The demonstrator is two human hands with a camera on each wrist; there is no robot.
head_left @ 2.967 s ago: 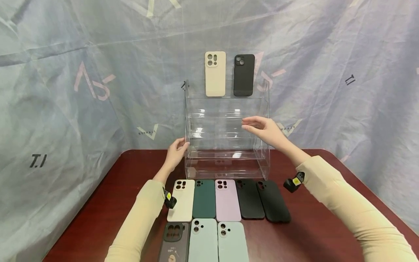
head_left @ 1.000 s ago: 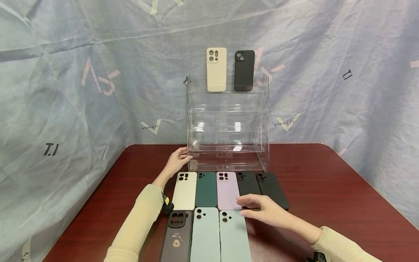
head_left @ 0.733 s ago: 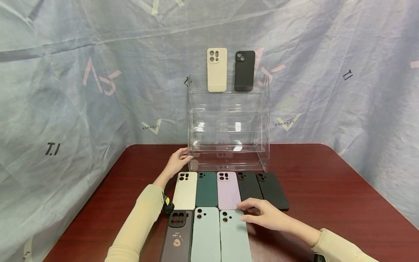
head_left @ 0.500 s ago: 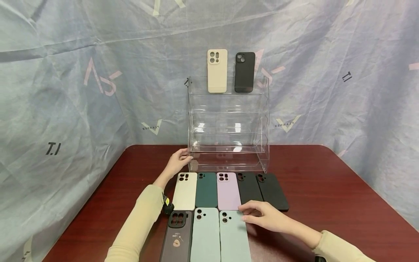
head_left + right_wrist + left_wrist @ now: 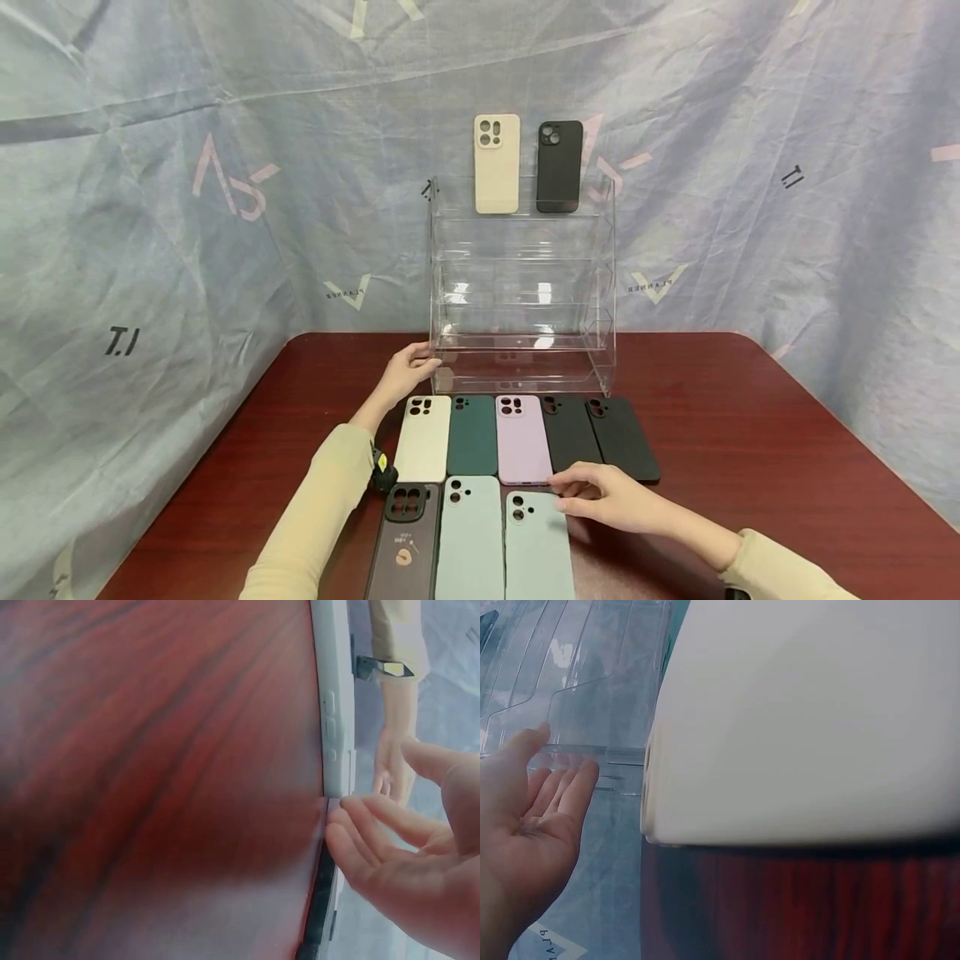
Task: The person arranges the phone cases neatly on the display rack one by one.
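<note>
My left hand (image 5: 401,372) holds the left side panel of a clear acrylic display rack (image 5: 525,367), thumb at the front edge and fingers on the outer side. My right hand (image 5: 611,497) is low over the table, its fingertips at the near right corner of a lilac phone case (image 5: 523,442); in the right wrist view its thumb stands apart from them. Just below lies a pale blue phone case (image 5: 538,546), the thumb tip overlapping its upper right edge. A cream phone case (image 5: 497,164) and a black phone case (image 5: 560,167) stand in the rack's top tier.
Beside the lilac case lie a white phone case (image 5: 422,440), a dark green one (image 5: 472,435) and two black ones. A second pale blue case (image 5: 470,533) and a dark translucent case (image 5: 405,542) are in the nearer row, on the red-brown table (image 5: 712,425). A fabric backdrop hangs behind.
My right hand came down from the rack to the cases. The right pale blue case has slid slightly nearer, opening a gap below the lilac case. My left hand stays at the rack.
</note>
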